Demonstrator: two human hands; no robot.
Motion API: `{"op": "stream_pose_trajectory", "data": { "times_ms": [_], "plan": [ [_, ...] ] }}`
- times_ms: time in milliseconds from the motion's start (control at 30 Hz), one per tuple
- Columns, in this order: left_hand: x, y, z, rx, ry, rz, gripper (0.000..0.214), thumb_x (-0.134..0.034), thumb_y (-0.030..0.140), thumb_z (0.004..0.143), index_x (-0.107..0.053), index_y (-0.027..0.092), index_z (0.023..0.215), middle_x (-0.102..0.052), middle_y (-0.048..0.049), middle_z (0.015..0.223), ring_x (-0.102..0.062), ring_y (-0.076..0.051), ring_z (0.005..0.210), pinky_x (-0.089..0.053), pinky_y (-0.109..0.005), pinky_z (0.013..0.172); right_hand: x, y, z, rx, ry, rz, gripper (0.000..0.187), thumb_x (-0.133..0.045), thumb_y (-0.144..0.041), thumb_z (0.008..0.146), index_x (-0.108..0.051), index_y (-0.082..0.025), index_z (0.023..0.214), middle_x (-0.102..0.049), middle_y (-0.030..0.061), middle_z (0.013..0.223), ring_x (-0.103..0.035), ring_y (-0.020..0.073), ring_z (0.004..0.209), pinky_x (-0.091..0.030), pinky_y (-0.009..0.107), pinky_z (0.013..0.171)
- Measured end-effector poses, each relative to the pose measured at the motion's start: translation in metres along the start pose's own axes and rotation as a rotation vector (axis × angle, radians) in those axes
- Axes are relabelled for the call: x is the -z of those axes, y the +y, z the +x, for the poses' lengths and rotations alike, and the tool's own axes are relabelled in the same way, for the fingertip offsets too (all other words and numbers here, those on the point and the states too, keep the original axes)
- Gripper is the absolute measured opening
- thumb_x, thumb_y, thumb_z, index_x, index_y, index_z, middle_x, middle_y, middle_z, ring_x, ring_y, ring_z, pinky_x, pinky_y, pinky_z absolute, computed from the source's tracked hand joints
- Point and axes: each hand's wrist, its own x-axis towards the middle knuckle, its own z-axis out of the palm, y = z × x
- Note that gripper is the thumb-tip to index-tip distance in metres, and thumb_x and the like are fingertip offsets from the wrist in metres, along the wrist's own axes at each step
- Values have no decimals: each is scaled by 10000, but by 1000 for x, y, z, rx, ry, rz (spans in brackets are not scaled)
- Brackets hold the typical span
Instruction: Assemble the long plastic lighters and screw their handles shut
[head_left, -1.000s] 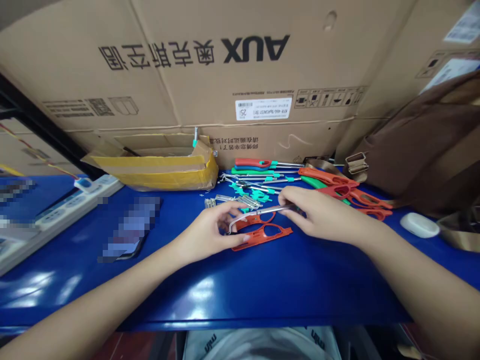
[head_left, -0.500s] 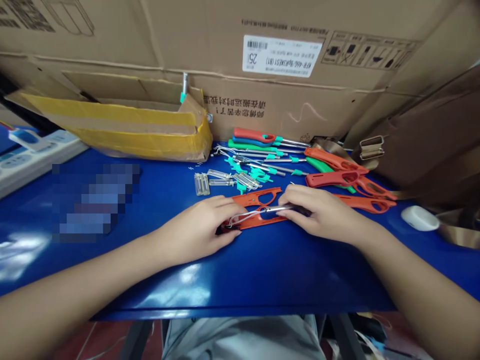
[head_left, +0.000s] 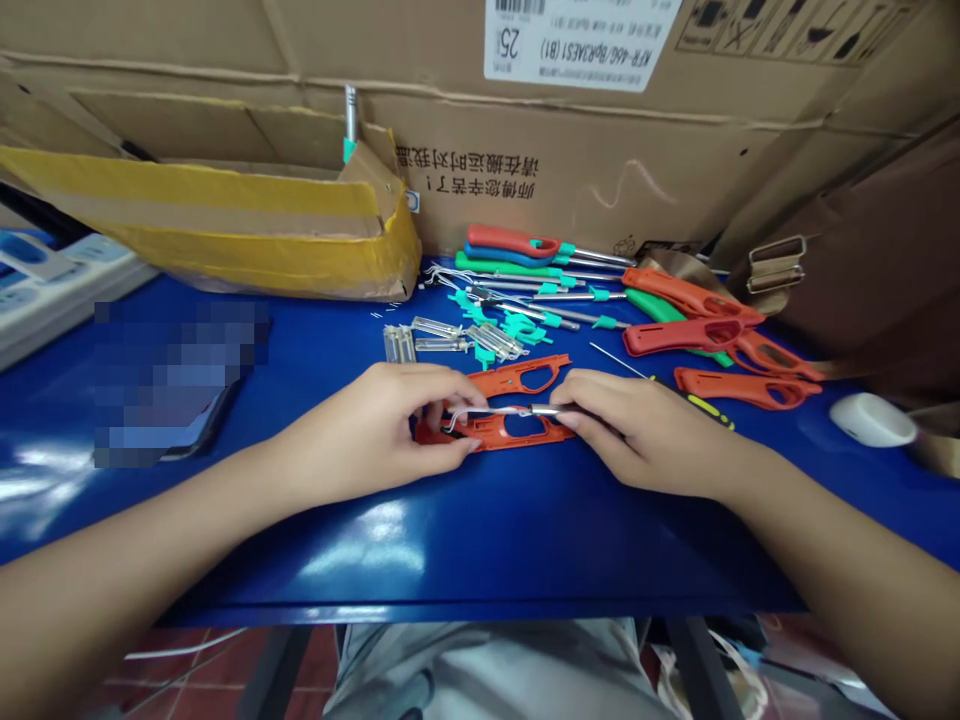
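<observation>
My left hand is closed around the left end of an orange lighter handle half, which lies hollow side up with an oval trigger opening. Thin white wires run from near my left fingertips across this shell. They lead to a slim metal tube, which my right hand pinches between thumb and fingers above the shell's right end. Much of the tube is hidden by that hand. A second orange handle half lies just behind. Beyond my right hand, a screwdriver with a yellow and black handle is partly covered.
Clear fuel tanks, green clips and lighter tubes lie behind my hands. Assembled handles are at the right, near a white mouse-like object. A taped carton and power strip stand left.
My left fingers have shifted and spread a little, showing more of the shell's left end. My right hand stays at the tube. The view has tilted down and more of the screwdriver shows.
</observation>
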Motion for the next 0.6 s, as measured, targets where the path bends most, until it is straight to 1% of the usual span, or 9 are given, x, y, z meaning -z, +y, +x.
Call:
{"op": "stream_pose_trajectory", "data": {
  "times_ms": [133,233,300,367,500,600],
  "plan": [
    [2,8,-1,67,-12,-34,326,-663,404,935,-684,254,1224,-741,20,874,-654,-115,679,-509,-206,615,2,4,-2,-13,-32,-36,260,-346,-275,1069,-597,-211,1075,-697,55,960,-659,200,863,-453,314,733],
    [3,10,-1,97,4,-79,374,-628,398,970,-623,235,1306,-765,19,888,-697,-122,746,-524,-205,673,4,2,-2,-36,-52,-50,220,-389,-323,1069,-587,-235,1104,-708,31,990,-672,193,877,-435,300,716],
    [2,9,-1,127,8,-106,384,-616,394,981,-604,228,1327,-772,18,876,-708,-128,762,-527,-205,677,6,-1,-2,-59,-70,-45,187,-425,-361,1064,-571,-253,1112,-704,5,962,-670,180,841,-420,287,692],
    [1,7,0,167,0,-146,361,-606,392,988,-619,228,1309,-767,20,853,-698,-123,725,-525,-201,645,7,-2,-1,-71,-93,-36,185,-424,-378,1066,-558,-255,1102,-690,-5,921,-661,172,804,-407,279,677],
    [-1,10,2,228,12,-238,278,-610,383,985,-687,219,1196,-743,19,834,-632,-87,602,-506,-180,556,7,-2,0,-49,-122,-15,236,-357,-377,1086,-548,-239,1073,-666,5,897,-642,170,777,-387,280,676],
    [-2,16,2,227,15,-307,290,-641,402,964,-695,206,1170,-724,16,806,-639,-92,615,-514,-178,553,6,0,-1,-47,-130,-15,268,-331,-375,1090,-548,-226,1038,-635,3,841,-606,167,717,-349,284,641]
  ]
}}
